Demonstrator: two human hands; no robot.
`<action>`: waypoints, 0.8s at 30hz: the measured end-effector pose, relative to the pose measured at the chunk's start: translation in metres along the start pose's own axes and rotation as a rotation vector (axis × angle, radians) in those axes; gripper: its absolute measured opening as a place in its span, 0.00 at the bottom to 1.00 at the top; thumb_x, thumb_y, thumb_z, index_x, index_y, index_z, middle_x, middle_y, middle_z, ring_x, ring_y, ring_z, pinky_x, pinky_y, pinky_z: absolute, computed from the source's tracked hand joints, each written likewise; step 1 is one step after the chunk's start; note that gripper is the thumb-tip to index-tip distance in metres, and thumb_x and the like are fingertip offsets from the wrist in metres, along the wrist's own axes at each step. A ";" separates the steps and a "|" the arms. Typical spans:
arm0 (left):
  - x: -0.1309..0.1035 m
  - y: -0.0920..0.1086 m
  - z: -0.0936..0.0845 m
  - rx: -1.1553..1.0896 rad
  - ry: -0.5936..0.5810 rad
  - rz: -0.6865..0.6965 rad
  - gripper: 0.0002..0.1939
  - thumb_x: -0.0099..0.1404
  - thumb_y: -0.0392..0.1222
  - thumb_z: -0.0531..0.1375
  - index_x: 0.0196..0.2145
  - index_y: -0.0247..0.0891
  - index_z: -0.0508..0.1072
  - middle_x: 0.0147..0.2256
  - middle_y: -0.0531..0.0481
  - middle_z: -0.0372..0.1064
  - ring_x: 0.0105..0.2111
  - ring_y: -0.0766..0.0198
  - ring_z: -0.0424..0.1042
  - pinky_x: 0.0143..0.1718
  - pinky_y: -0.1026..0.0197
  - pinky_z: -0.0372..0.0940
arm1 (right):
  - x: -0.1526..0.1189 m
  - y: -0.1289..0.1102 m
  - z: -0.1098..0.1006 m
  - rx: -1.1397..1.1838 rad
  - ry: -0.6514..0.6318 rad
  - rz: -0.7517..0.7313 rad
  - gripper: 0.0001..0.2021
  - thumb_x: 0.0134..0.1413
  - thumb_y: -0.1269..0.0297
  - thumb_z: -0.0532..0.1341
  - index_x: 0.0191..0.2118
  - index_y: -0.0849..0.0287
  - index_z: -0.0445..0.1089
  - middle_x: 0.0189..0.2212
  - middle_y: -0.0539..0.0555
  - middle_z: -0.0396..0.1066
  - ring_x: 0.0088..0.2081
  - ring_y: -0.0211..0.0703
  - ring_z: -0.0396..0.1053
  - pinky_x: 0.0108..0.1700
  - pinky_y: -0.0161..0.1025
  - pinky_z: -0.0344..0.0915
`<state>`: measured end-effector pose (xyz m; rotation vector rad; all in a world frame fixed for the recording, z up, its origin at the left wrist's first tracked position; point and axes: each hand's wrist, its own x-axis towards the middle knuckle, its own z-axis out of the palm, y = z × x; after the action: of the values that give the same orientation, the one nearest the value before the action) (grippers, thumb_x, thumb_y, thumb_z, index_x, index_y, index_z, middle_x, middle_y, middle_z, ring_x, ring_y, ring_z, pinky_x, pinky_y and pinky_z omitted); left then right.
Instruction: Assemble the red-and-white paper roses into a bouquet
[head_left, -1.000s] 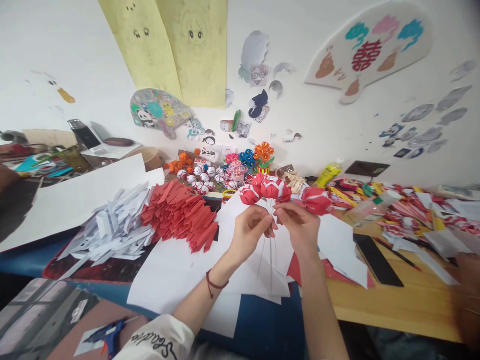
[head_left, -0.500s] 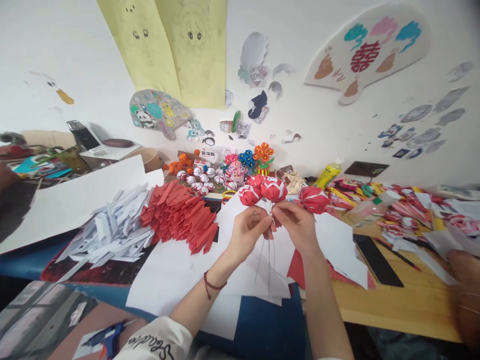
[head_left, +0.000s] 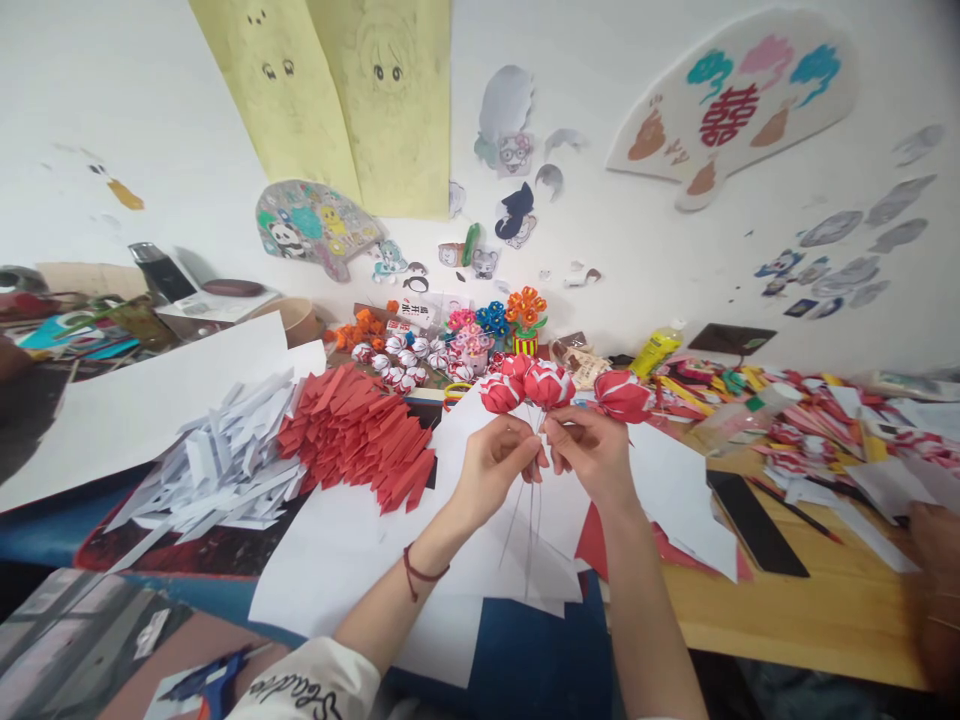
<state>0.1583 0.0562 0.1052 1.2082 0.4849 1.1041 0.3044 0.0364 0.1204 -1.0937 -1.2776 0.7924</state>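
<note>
My left hand [head_left: 495, 462] is closed in a pinch around thin wire stems [head_left: 531, 535]. These stems carry several red-and-white folded paper flowers [head_left: 549, 384], which stand just above the fingers, while the bare wire ends hang below. Close beside it on the right, my right hand [head_left: 592, 455] has thumb and fingers pinched together near the stems; what lies between them is too small to make out. Another red paper flower [head_left: 622, 396] shows just above my right hand, and I cannot tell whether that hand holds its stem.
Piles of white paper strips [head_left: 217, 460] and folded red paper pieces [head_left: 360, 430] lie left. White sheets [head_left: 375, 560] spread beneath my hands. A black phone [head_left: 757, 525] and a clear bottle [head_left: 742, 420] lie right. A glue gun [head_left: 214, 685] is lower left. Another person's hand [head_left: 937, 550] is far right.
My right fingertips have drawn slightly apart from my left hand. The flowers and stems have shifted and tilted a little. The other person's hand at the right edge has moved slightly.
</note>
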 end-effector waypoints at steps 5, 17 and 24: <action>0.002 0.002 -0.003 0.015 -0.016 0.003 0.12 0.64 0.46 0.63 0.33 0.35 0.65 0.24 0.51 0.71 0.20 0.68 0.69 0.23 0.65 0.62 | 0.000 -0.002 0.001 -0.011 0.006 -0.005 0.11 0.51 0.57 0.68 0.30 0.60 0.71 0.20 0.48 0.69 0.15 0.35 0.64 0.17 0.34 0.60; 0.005 0.005 -0.004 -0.038 -0.068 -0.021 0.13 0.63 0.47 0.63 0.33 0.35 0.65 0.24 0.51 0.71 0.21 0.68 0.69 0.22 0.66 0.62 | 0.002 0.003 -0.002 0.193 -0.126 0.139 0.12 0.56 0.56 0.65 0.33 0.59 0.69 0.17 0.45 0.66 0.14 0.34 0.64 0.15 0.31 0.57; 0.005 0.007 -0.005 -0.033 -0.076 -0.043 0.14 0.63 0.47 0.64 0.33 0.35 0.65 0.23 0.51 0.71 0.20 0.69 0.68 0.22 0.66 0.62 | -0.004 -0.001 0.002 0.171 -0.181 0.214 0.12 0.62 0.52 0.59 0.38 0.57 0.65 0.11 0.40 0.58 0.09 0.28 0.51 0.11 0.26 0.46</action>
<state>0.1540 0.0629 0.1112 1.2011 0.4306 1.0226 0.3013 0.0326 0.1200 -1.0485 -1.2289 1.1626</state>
